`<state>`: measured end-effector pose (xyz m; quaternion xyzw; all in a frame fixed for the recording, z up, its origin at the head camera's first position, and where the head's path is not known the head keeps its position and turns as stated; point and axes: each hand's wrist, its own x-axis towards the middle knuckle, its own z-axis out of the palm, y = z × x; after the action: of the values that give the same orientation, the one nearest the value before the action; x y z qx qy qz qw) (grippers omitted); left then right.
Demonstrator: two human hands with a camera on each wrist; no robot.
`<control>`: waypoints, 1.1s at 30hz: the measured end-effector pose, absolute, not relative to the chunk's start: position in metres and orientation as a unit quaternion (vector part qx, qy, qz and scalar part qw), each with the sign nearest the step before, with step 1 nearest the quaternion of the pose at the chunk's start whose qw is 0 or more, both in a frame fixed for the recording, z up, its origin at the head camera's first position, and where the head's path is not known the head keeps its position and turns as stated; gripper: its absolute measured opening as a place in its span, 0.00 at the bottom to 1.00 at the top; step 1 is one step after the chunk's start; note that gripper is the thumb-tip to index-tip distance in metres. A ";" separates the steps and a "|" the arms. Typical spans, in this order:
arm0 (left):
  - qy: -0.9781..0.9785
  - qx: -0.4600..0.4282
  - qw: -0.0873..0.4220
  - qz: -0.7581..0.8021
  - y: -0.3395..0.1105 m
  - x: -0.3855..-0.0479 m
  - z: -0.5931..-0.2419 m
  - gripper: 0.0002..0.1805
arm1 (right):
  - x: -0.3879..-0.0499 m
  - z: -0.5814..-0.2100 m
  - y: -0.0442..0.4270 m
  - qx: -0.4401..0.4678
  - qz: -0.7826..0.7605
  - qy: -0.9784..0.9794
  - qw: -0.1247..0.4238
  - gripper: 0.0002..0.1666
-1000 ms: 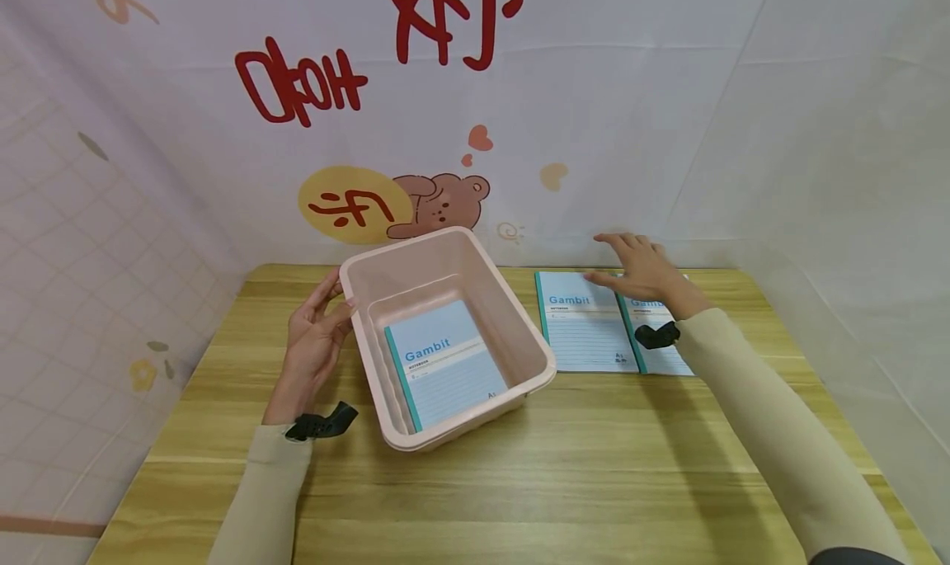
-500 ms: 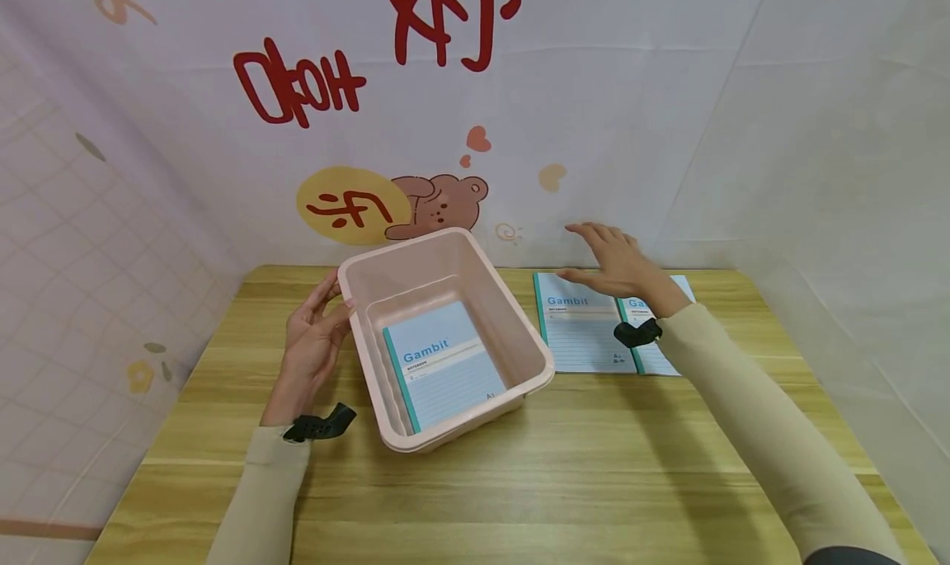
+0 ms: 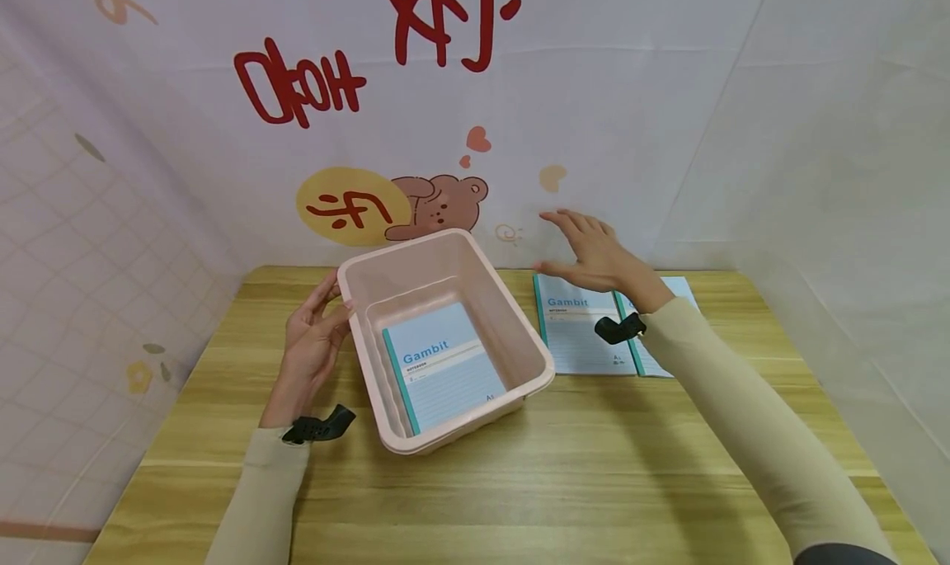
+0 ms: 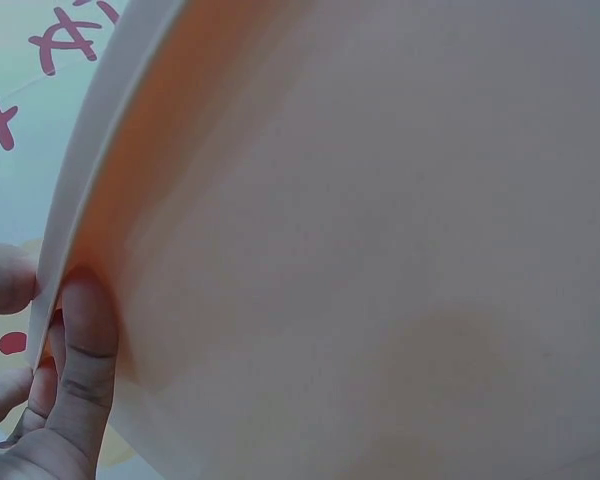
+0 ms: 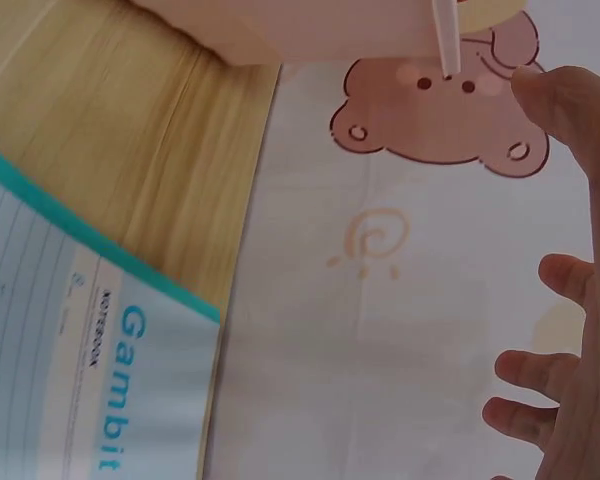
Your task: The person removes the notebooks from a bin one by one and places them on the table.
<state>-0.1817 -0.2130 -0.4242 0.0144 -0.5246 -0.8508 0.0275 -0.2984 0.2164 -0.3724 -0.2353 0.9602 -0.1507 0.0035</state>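
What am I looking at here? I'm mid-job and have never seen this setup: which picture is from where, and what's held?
No machine here: these are a person's two bare hands. The wide picture comes from a camera worn on the head, looking forward and down. The two close ones come from cameras on the wrists, each watching its own hand.

On the table lie two Gambit notebooks side by side, a left one and a partly covered right one. A third notebook lies inside the pink bin.

The left hand grips the bin's rim. The right hand holds nothing, its fingers spread.
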 end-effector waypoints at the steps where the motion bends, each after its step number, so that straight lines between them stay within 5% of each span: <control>1: -0.524 0.015 0.028 -0.851 -0.213 -0.182 -0.425 0.41 | -0.298 -0.370 0.213 -0.237 -0.149 0.960 0.003 0.54; 33: -0.507 0.009 0.020 -0.861 -0.214 -0.183 -0.423 0.39 | -0.270 -0.328 0.079 -0.316 -0.104 0.943 0.020 0.58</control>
<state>-0.1835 -0.2144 -0.4228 0.0091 -0.5074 -0.8614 0.0203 -0.2701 0.0790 -0.3277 -0.3162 0.9427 -0.1044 0.0199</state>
